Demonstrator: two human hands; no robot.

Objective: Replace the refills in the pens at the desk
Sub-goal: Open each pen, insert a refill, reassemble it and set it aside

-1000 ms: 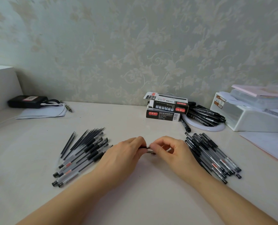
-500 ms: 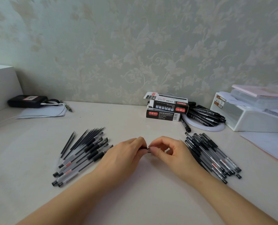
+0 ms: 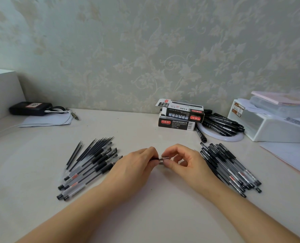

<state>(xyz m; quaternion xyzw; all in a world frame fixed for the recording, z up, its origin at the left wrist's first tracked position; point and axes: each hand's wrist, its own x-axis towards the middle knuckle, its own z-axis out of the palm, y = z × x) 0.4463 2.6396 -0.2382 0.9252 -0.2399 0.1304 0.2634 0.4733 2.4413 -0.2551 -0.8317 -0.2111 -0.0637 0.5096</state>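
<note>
1. Pen [image 3: 160, 159]: held just above the desk [image 3: 145, 216] at its middle, between both hands; only a short dark stretch and a silver tip piece show between the fingers.
2. Left hand [image 3: 133, 170]: fingers curled round the pen's barrel, which is mostly hidden under the palm.
3. Right hand [image 3: 184, 163]: thumb and forefinger pinch the silver tip end of the pen; the other fingers are curled.
4. Pile of uncapped pens and loose refills [image 3: 91, 163]: lies on the desk just left of the held pen, fanned out, points toward the wall.
5. Pile of capped pens [image 3: 228, 169]: lies on the desk just right of the held pen, beside the right wrist.
6. Two stacked refill boxes [image 3: 180, 117]: behind the held pen, near the wall; the upper one has an open flap.
7. Heap of black pens on a white ring [image 3: 221, 124]: right of the boxes, touching them.
8. White storage box [image 3: 272, 125]: far right of the held pen.
9. Black device [image 3: 30, 108]: far left, by the wall.
</note>
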